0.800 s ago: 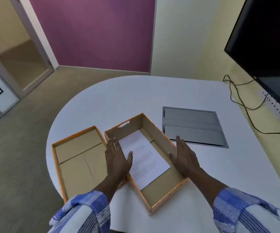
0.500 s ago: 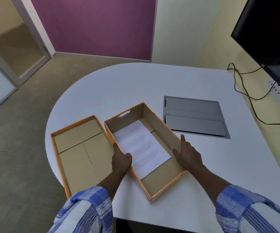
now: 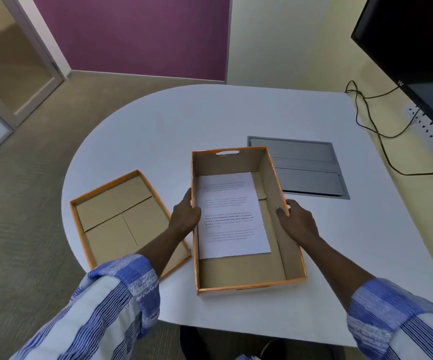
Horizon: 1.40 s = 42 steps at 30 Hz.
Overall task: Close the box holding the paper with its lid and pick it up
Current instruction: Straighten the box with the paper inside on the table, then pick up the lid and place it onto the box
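An open cardboard box (image 3: 272,183) with orange rims stands on the white table, lined up straight in front of me. A printed white sheet of paper (image 3: 232,216) lies flat on its floor. My left hand (image 3: 185,215) grips the box's left wall, thumb over the rim. My right hand (image 3: 297,220) holds the right wall the same way. The box's lid (image 3: 116,219) lies upside down on the table to the left, its hollow side up, untouched by either hand.
A grey metal cable hatch (image 3: 303,168) is set into the white table (image 3: 158,131) just behind the box. Black cables (image 3: 373,126) trail along the right edge toward a wall socket strip (image 3: 428,128). A dark screen (image 3: 417,48) hangs at the upper right.
Both hands closed on the box's side walls and turned it from a slanted position to square in front of me, shifting it right, away from the lid.
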### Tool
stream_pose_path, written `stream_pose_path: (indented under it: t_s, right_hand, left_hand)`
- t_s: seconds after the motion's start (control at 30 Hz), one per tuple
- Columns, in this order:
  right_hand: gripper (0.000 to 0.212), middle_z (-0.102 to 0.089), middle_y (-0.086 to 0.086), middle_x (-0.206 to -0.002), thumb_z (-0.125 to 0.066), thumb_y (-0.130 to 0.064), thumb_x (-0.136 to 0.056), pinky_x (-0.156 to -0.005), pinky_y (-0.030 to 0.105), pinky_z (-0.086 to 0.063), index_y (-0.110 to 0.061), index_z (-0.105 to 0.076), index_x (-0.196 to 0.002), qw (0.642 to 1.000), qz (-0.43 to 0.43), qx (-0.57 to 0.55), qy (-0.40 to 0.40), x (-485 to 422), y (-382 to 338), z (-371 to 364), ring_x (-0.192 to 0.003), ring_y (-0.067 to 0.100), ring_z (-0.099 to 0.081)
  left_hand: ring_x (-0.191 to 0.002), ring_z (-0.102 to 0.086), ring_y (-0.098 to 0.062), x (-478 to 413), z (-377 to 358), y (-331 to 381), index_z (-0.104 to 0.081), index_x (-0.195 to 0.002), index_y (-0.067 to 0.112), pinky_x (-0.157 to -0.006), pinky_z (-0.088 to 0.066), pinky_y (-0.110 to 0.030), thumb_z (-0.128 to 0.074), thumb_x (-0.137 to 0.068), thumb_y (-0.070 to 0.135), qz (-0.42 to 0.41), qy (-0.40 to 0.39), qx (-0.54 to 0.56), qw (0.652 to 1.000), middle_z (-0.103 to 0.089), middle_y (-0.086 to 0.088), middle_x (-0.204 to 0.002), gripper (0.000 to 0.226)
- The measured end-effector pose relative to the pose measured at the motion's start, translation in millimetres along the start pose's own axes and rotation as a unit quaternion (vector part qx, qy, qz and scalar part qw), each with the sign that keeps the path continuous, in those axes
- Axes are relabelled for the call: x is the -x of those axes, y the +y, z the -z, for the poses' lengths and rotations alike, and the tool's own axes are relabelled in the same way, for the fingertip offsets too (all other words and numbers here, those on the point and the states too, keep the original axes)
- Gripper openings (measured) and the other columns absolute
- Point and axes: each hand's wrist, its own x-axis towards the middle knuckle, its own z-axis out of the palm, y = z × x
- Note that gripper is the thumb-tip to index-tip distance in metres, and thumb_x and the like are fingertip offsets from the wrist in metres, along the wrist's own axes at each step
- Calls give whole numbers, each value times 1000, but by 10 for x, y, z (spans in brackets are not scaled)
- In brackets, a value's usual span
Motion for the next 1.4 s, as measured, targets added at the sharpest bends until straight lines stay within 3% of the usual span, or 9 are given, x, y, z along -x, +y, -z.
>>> stream_pose_path:
  t_s: [0.13,0.27,0.57,0.67,0.8,0.93,1.03,1.2,1.4]
  right_hand:
    - [35,-70,14,-109,-46,-31,-100,-75,37,-52,-8,-58,-123,999,-18,25,25,198,212,-52,-93,33,-66]
    - [32,-69,15,-108,-44,-28,-101,-78,40,-54,-7,-56,-123,997,-55,40,28,306,310,-130,-93,34,-66]
    - [36,-69,17,-114,-47,-28,-100,-80,39,-53,-6,-53,-128,995,-80,57,18,498,385,-296,-98,35,-67]
    - [54,-62,15,-133,-57,-33,-95,-88,45,-53,-11,-44,-142,996,-74,29,52,482,315,-260,-114,36,-63]
    - [71,-45,17,-149,-65,-36,-90,-101,50,-44,-10,-34,-149,989,-5,63,132,489,128,-207,-132,37,-47]
    - [66,-47,17,-146,-60,-40,-93,-106,48,-41,-6,-39,-145,973,149,58,164,362,-413,-330,-132,35,-45]
    - [65,-48,18,-144,-60,-36,-94,-107,42,-34,-4,-38,-146,963,233,28,133,321,-951,-578,-132,33,-43]
    - [68,-42,18,-150,-54,-41,-94,-110,45,-37,-7,-34,-149,944,327,14,35,376,-1702,-1216,-141,32,-37]
    - [81,-17,14,-164,-55,-43,-93,-116,46,-30,-14,-15,-157,945,287,75,-136,517,-2050,-1997,-150,30,-19]
  left_hand:
    - [-104,-59,-25,11,-65,109,-28,-154,36,-91,-51,-41,-41,-96,16,-30,-49,-7,998,-59,-14,-137,63]
    - [-105,-63,-31,14,-166,85,-25,-154,39,-96,-52,-48,-42,-97,25,-37,-68,-19,997,-62,-14,-131,62]
    - [-100,-61,-26,-35,-383,-308,-21,-157,33,-91,-51,-43,-44,-99,27,-20,-96,-30,995,-62,-14,-132,63]
    - [-111,-62,-29,-109,-370,-314,-18,-158,31,-91,-51,-39,-45,-96,37,-18,-95,-23,995,-58,-15,-140,68]
    - [-133,-50,-29,-74,-312,-297,-23,-158,19,-97,-41,-36,-48,-98,54,-3,-60,18,998,-48,-15,-150,74]
    - [-130,-51,-26,-147,3,-523,-39,-151,12,-104,-40,-36,-47,-99,53,18,39,38,998,-52,-15,-145,67]
    - [-125,-55,-30,-198,331,-828,-45,-146,9,-101,-43,-38,-49,-99,48,40,107,21,993,-53,-17,-142,62]
    - [-123,-53,-36,-142,875,-1440,-50,-140,10,-100,-47,-48,-54,-95,45,95,205,-26,974,-51,-19,-138,57]
    - [-133,-39,-42,82,1255,-2004,-46,-141,6,-108,-32,-53,-64,-89,35,214,287,-93,929,-44,-23,-142,62]
